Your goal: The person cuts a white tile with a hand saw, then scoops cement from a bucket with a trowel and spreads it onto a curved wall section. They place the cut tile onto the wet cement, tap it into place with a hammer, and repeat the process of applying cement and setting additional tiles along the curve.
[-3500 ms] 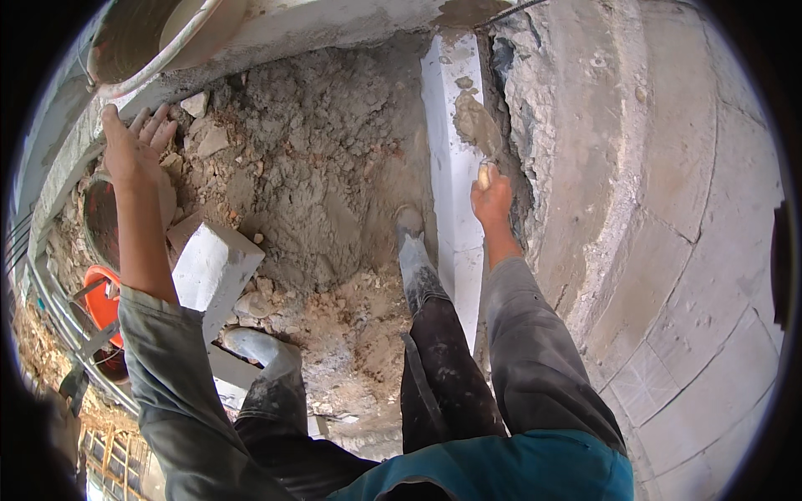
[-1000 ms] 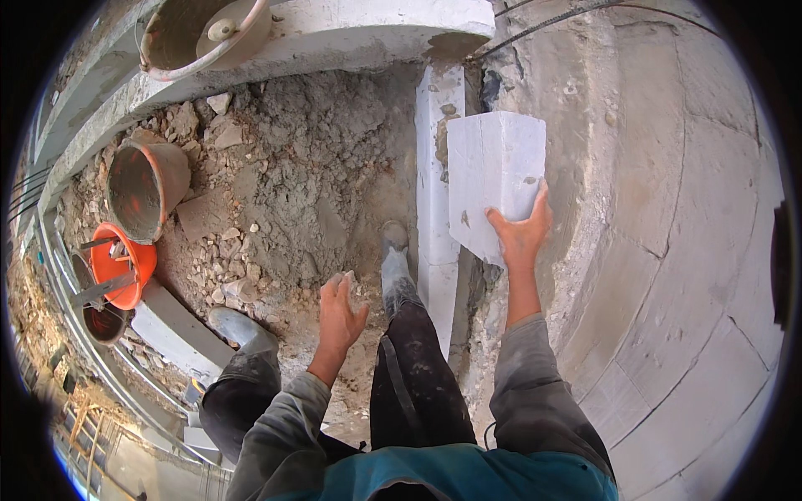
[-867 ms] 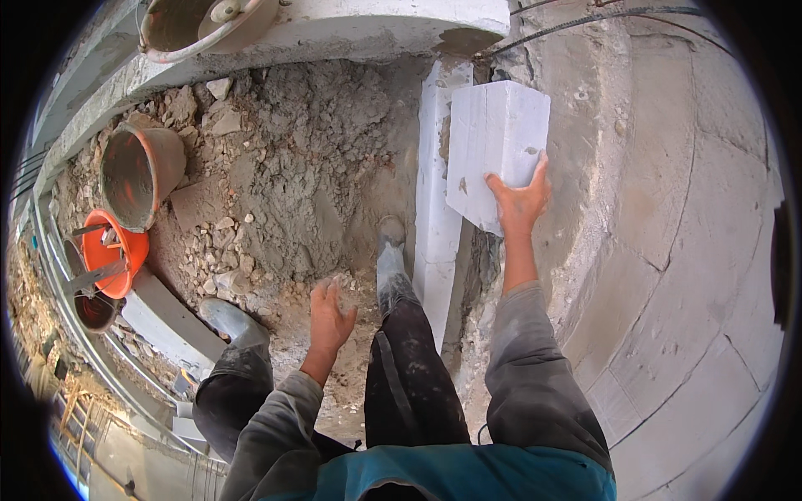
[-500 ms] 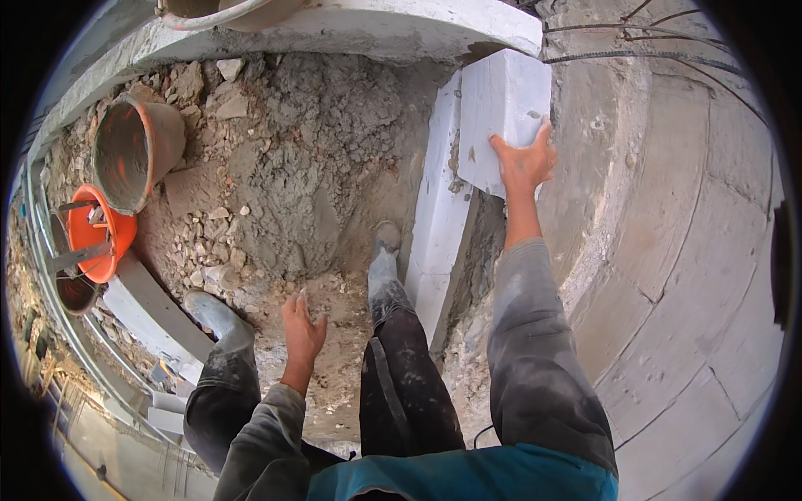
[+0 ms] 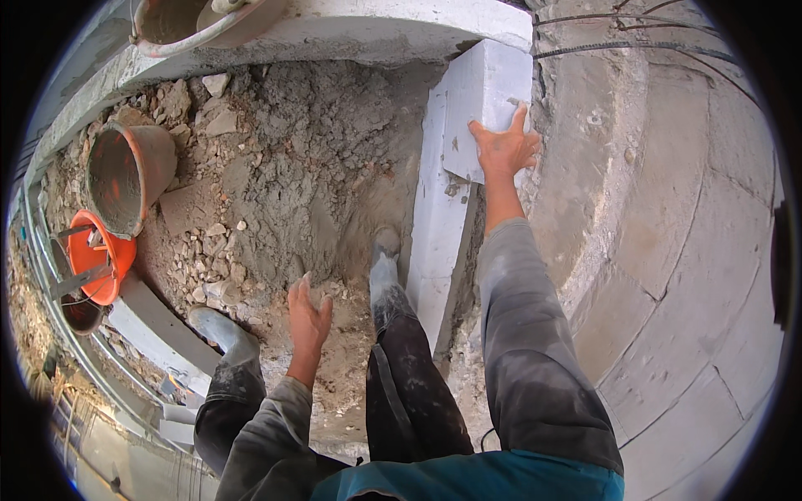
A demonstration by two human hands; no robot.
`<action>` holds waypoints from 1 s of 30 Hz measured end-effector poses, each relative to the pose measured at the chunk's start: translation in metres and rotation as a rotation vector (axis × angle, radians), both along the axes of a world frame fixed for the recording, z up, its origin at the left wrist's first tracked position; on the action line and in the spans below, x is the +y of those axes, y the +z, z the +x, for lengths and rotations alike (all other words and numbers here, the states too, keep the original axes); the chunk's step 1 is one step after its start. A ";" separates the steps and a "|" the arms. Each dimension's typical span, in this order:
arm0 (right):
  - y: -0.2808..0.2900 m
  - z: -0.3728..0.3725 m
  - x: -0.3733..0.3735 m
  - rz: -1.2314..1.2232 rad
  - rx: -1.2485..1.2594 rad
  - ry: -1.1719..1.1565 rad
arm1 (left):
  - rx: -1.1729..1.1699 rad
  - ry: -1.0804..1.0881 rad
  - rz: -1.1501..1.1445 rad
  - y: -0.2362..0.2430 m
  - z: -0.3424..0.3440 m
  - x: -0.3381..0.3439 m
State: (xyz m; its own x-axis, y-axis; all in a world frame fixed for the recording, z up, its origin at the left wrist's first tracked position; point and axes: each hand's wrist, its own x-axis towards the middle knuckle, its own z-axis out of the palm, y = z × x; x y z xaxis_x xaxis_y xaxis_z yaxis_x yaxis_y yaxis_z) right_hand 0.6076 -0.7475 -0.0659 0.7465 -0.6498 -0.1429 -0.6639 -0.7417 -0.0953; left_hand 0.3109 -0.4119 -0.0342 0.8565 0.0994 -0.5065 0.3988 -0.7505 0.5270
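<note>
Right hand (image 5: pixel 504 152) clamps a white block (image 5: pixel 466 92) atop a low white ledge (image 5: pixel 434 238) while the left hand (image 5: pixel 309 321) hangs above loose dirt (image 5: pixel 348 292), fingers slightly apart.

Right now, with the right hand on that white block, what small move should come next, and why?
Perhaps bring the left hand over to steady the white block: only the right hand is on it, the left is free above the dirt, and I can't tell whether the block sits fully on the white row beneath.
</note>
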 end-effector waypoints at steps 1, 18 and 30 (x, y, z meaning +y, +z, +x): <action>0.000 0.001 0.000 0.005 0.020 -0.001 | 0.007 0.014 -0.042 -0.004 0.024 -0.010; -0.001 -0.005 -0.009 0.236 -0.119 0.025 | 0.086 0.155 -0.454 -0.040 0.398 -0.292; -0.010 -0.007 -0.013 0.370 -0.238 -0.018 | -0.219 -0.013 -0.177 -0.074 0.407 -0.295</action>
State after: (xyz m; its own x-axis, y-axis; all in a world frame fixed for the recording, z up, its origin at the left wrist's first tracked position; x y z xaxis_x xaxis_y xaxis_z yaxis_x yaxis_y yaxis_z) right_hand 0.6007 -0.7602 -0.0760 0.7759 -0.6003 -0.1941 -0.6037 -0.6172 -0.5045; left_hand 0.7174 -0.7069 -0.1080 0.9479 0.0146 -0.3181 0.2524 -0.6435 0.7226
